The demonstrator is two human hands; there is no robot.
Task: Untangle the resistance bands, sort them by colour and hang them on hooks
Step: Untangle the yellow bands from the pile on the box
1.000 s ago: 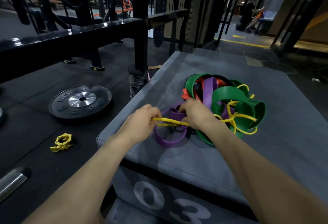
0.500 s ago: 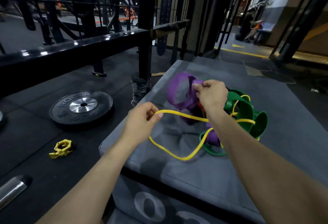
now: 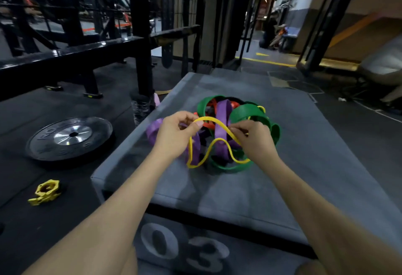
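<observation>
We have the thin yellow band (image 3: pixel 214 120) pinched in both hands above the pile of bands (image 3: pixel 237 126), which sits on the grey padded box (image 3: pixel 304 144). Our left hand (image 3: pixel 174 137) pinches the band between thumb and forefinger on the near left of the pile; our right hand (image 3: pixel 253 139) has its fingers curled round the same band on the pile's near right. Below our hands the yellow band droops in a wavy loop and appears to pass round an upright purple band (image 3: pixel 221 122) and under the green band (image 3: pixel 245 111).

If we pull apart now, we would likely cinch the yellow loop tighter on the purple one. A hard tug could also drag the whole pile toward the box's left edge, or let the stretched band snap back at our fingers.
</observation>
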